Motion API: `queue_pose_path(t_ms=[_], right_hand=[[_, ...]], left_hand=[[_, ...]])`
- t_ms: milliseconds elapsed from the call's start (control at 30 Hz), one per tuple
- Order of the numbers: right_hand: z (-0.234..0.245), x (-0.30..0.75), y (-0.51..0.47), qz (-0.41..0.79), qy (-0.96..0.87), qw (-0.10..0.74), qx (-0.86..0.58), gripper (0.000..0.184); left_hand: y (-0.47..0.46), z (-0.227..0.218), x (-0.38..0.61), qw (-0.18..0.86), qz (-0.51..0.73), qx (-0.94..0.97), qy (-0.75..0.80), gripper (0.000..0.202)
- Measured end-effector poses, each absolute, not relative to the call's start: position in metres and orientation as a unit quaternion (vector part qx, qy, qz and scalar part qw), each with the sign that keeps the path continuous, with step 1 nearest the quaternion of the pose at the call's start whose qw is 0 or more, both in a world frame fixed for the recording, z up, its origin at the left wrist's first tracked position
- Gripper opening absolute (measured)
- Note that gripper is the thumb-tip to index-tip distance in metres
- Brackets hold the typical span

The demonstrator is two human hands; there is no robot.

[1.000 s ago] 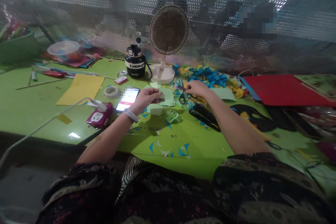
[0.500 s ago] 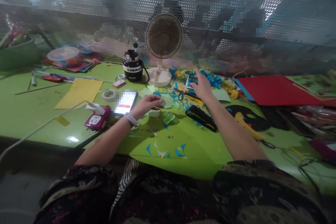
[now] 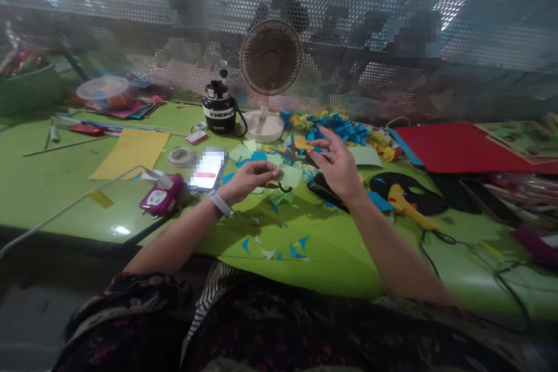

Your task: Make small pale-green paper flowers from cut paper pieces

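Observation:
My left hand (image 3: 250, 177) pinches a light green paper piece (image 3: 289, 175) above the green table (image 3: 56, 186). A white watch band circles that wrist. To its right my right hand (image 3: 335, 163) hovers with fingers spread and holds nothing. Scissors (image 3: 295, 157) lie on the table just behind the two hands. A black stapler (image 3: 320, 193) sits under my right hand. Blue and green paper scraps (image 3: 279, 250) are scattered in front of me.
A small fan (image 3: 270, 70), a black jug (image 3: 219, 107), a phone (image 3: 208, 170), a tape roll (image 3: 181, 157) and a pink plug block (image 3: 160, 199) stand left of centre. Yellow paper (image 3: 131, 154) lies left, red card (image 3: 462, 148) right. A yellow glue gun (image 3: 405, 200) and cables lie right.
My right hand let go of the scissors, reached toward the paper pile at the back, then came back toward my left hand, open. My left hand kept hold of the green paper.

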State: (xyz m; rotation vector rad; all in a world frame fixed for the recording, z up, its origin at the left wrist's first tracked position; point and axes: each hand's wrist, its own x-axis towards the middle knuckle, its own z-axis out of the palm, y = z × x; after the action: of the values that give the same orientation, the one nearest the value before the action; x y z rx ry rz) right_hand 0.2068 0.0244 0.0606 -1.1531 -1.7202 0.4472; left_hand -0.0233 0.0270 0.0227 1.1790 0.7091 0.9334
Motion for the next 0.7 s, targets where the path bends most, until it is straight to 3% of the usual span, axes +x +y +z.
queue_pose_path(t_ms=[233, 367, 500, 700], right_hand=[[0.044, 0.202, 0.011, 0.187, -0.688, 0.5, -0.491, 0.048], [0.045, 0.201, 0.002, 0.049, -0.705, 0.481, -0.518, 0.028], [0.048, 0.201, -0.005, -0.075, -0.743, 0.383, -0.544, 0.018], [0.053, 0.192, -0.015, -0.011, -0.747, 0.285, -0.601, 0.02]], left_hand=[[0.018, 0.022, -0.017, 0.691, 0.381, 0.529, 0.312, 0.035], [0.019, 0.02, -0.015, 0.677, 0.417, 0.51, 0.327, 0.036], [0.021, 0.018, -0.016, 0.651, 0.449, 0.516, 0.33, 0.036], [0.017, 0.02, -0.016, 0.579, 0.462, 0.583, 0.333, 0.03]])
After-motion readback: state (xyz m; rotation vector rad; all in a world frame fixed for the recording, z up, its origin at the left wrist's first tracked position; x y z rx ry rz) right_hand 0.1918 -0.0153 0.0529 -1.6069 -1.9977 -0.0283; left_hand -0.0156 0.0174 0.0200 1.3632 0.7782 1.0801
